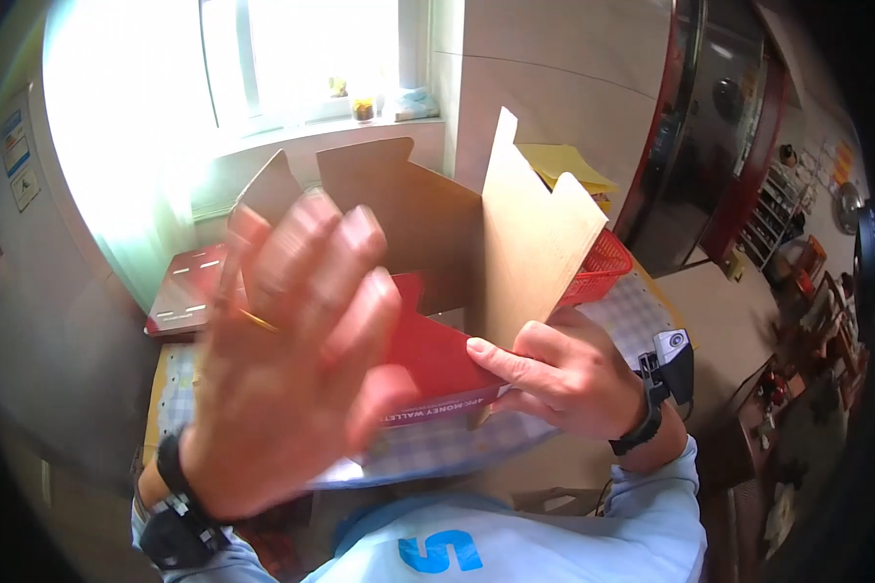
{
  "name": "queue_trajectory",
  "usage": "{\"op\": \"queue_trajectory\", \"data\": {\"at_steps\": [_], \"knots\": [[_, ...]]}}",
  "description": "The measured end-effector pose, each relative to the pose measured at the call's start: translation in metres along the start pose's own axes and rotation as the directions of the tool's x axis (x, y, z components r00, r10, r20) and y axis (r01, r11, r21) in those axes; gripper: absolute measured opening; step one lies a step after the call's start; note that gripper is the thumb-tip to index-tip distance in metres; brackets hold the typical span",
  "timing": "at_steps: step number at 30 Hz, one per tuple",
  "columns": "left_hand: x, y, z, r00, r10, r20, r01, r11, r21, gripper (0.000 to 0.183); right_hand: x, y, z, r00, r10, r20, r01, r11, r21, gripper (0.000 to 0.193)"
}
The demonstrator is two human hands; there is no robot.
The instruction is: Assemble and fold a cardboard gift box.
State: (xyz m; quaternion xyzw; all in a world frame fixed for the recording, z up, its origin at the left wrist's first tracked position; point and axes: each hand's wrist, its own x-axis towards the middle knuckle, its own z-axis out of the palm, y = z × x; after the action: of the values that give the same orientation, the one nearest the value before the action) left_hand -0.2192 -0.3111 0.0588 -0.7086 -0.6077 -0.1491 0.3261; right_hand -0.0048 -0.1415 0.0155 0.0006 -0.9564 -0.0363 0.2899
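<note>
A large open cardboard box (525, 243), brown inside with its notched flaps standing up, sits on the table in front of me. At its near side is a red cardboard panel (442, 355) with white print along the front edge; I cannot tell whether it is a folded flap or a separate carton. My right hand (564, 374) pinches the right end of this panel, thumb on top and fingers below. Raised over the box's left part, my left hand (301, 360) is blurred, fingers spread and holding nothing. It hides part of the box and panel.
A flat red box (187, 287) lies at the table's left. Behind the cardboard box's right flap stand a red plastic basket (598, 270) and yellow paper (569, 167). A checked cloth (423, 452) covers the table. A jar (363, 107) stands on the windowsill.
</note>
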Motion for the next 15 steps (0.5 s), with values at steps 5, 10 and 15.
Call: {"op": "queue_trajectory", "data": {"at_steps": [5,10,15], "knots": [[-0.001,0.021,0.038,0.979,0.115,0.17,-0.087,0.982,-0.167,0.07,0.0,0.001,-0.002,1.0,-0.002,0.028,0.002,1.0,-0.015,0.057],[-0.004,0.021,0.055,0.985,0.104,0.136,-0.087,0.988,-0.125,0.069,-0.003,0.003,-0.002,0.997,0.072,0.034,-0.073,0.997,0.036,0.058],[-0.001,0.018,0.059,0.986,0.139,0.094,-0.126,0.983,-0.133,0.067,-0.011,0.002,0.002,0.989,0.146,0.009,-0.146,0.988,0.053,0.057]]}}
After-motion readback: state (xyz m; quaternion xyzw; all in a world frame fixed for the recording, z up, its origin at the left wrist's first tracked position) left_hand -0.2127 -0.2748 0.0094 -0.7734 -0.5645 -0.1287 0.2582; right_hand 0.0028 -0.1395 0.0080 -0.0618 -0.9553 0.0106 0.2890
